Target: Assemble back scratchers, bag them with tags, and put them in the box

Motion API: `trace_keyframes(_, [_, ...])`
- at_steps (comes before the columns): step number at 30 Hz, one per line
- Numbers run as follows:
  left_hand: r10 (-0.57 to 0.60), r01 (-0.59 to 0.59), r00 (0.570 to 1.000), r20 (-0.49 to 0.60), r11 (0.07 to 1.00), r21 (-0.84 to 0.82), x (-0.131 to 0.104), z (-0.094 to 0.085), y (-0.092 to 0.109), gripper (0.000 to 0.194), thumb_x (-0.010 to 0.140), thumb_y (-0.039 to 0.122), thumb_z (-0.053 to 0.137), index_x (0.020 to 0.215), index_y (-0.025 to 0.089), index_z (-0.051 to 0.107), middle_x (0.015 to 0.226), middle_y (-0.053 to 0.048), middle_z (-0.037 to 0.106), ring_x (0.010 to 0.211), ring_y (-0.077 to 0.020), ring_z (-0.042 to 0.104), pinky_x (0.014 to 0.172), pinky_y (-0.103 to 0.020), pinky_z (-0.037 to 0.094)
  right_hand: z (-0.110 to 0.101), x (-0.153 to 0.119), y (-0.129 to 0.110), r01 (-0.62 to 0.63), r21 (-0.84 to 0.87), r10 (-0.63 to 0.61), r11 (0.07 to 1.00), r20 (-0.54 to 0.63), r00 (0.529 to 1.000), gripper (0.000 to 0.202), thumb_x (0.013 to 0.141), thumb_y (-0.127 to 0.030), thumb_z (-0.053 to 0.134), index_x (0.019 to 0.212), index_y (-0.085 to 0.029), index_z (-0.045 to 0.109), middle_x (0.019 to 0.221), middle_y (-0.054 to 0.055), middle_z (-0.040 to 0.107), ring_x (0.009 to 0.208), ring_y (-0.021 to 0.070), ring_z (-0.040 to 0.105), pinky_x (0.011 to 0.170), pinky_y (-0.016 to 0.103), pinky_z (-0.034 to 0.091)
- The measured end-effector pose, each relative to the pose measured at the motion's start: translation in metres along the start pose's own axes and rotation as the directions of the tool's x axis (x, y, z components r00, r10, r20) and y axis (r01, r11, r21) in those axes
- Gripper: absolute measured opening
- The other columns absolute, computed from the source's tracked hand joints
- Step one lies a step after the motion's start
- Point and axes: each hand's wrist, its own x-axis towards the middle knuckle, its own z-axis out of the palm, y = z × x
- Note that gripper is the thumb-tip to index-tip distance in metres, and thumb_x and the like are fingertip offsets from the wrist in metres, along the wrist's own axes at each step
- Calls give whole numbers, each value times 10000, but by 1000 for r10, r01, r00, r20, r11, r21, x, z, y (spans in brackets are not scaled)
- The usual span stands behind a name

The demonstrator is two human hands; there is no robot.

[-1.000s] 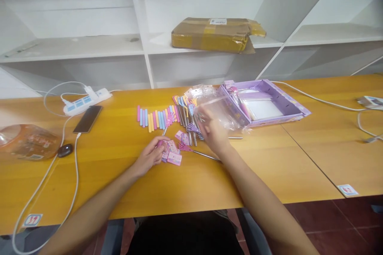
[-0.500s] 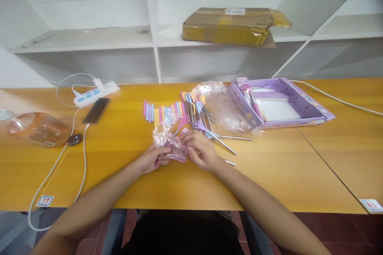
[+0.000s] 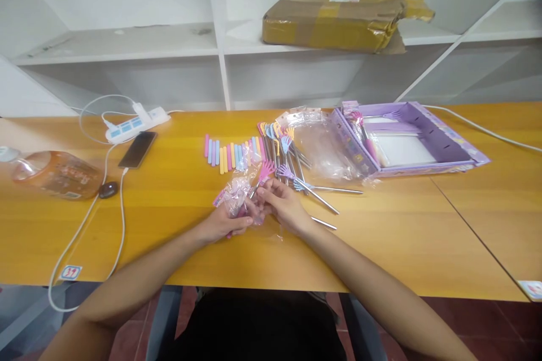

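Note:
My left hand [image 3: 226, 222] is closed around the pink handle of a back scratcher [image 3: 266, 170], whose hand-shaped head points up and away. A crinkled clear plastic bag [image 3: 237, 190] lies over the same hand. My right hand [image 3: 284, 203] is closed, its fingertips pinching at the bag's edge beside the scratcher's metal shaft; exactly what they grip is partly hidden. Beyond lies a pile of back scratchers [image 3: 286, 144] with metal shafts and pink, yellow, blue and purple heads. Left of them is a row of coloured handle grips [image 3: 231, 157].
A stack of clear bags [image 3: 313, 144] leans by the purple display box [image 3: 449, 169], which holds back scratchers. At left are a phone [image 3: 138, 150], a power strip [image 3: 138, 125], an orange bottle [image 3: 57, 175] and loose cables. A taped carton [image 3: 330, 22] sits on the shelf.
The bag has shifted left and bunched up over my left hand. More of the pink back scratcher's head and shaft now shows between my hands. The camera view has tilted slightly.

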Motion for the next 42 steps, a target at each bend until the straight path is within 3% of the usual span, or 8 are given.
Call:
trace_keyframes(6, [6, -5, 1000, -6, 1000, 8, 0, 5, 4, 306, 883, 435, 845, 948, 181, 686, 889, -32, 688, 515, -66, 496, 416, -192, 310, 1, 0, 3, -83, -64, 92, 994, 147, 985, 472, 840, -617, 870, 887, -209, 637, 648, -39, 647, 534, 122, 614, 507, 244, 519])
trace_keyframes(10, [109, -112, 993, -44, 991, -67, 3, 11, 8, 285, 858, 411, 879, 880, 166, 735, 830, -52, 706, 734, -161, 657, 682, -286, 531, -4, -2, -11, 100, -45, -104, 994, -77, 992, 464, 887, -645, 816, 870, -219, 632, 587, -82, 472, 425, 67, 380, 377, 202, 300])
trace_keyframes(16, [140, -175, 944, -299, 980, -95, 5, 0, 12, 384, 805, 469, 926, 846, 151, 715, 751, -34, 697, 690, -157, 652, 667, -281, 523, -28, -12, -54, 518, -291, -593, 805, -346, 727, 458, 1006, -652, 662, 810, -249, 569, 715, -20, 463, 544, 117, 442, 442, 239, 385])
trace_keyframes(21, [139, -211, 859, -493, 973, -93, 8, -12, 8, 440, 761, 485, 954, 883, 140, 710, 737, -22, 695, 640, -145, 648, 556, -250, 503, -35, -25, -60, 528, -635, -723, 564, -71, 688, 437, 1130, -537, 479, 832, -246, 612, 679, 3, 547, 562, 158, 522, 522, 301, 428])
trace_keyframes(25, [137, -207, 817, -560, 976, -64, 9, -14, 8, 436, 759, 474, 956, 879, 122, 730, 744, -39, 714, 634, -165, 667, 515, -265, 517, -36, -30, -55, 513, -851, -607, 114, 350, 714, 352, 1142, -424, 478, 944, -240, 705, 757, 34, 653, 674, 183, 599, 645, 327, 429])
trace_keyframes(28, [149, -259, 817, -557, 958, -123, 9, -14, 11, 412, 771, 425, 959, 951, 117, 751, 827, -59, 760, 694, -180, 712, 583, -292, 580, -37, -29, -55, 502, -861, -525, -82, 465, 713, 390, 1149, -367, 453, 856, -230, 670, 741, 38, 614, 666, 176, 552, 634, 327, 373])
trace_keyframes(33, [165, -347, 801, -575, 911, -223, 10, -13, 18, 382, 707, 328, 1013, 867, 135, 724, 843, -36, 787, 775, -187, 779, 751, -328, 666, -39, -23, -58, 423, -895, -544, -141, 427, 722, 427, 1157, -350, 441, 773, -227, 581, 715, 24, 544, 660, 176, 503, 634, 321, 346])
trace_keyframes(42, [139, -300, 779, -612, 939, -168, 13, -9, 24, 429, 632, 329, 1045, 893, 136, 765, 812, -29, 792, 700, -153, 755, 663, -265, 653, -38, -20, -55, 406, -884, -532, -231, 464, 708, 381, 1147, -300, 489, 793, -205, 592, 741, 24, 569, 655, 166, 488, 625, 319, 320])
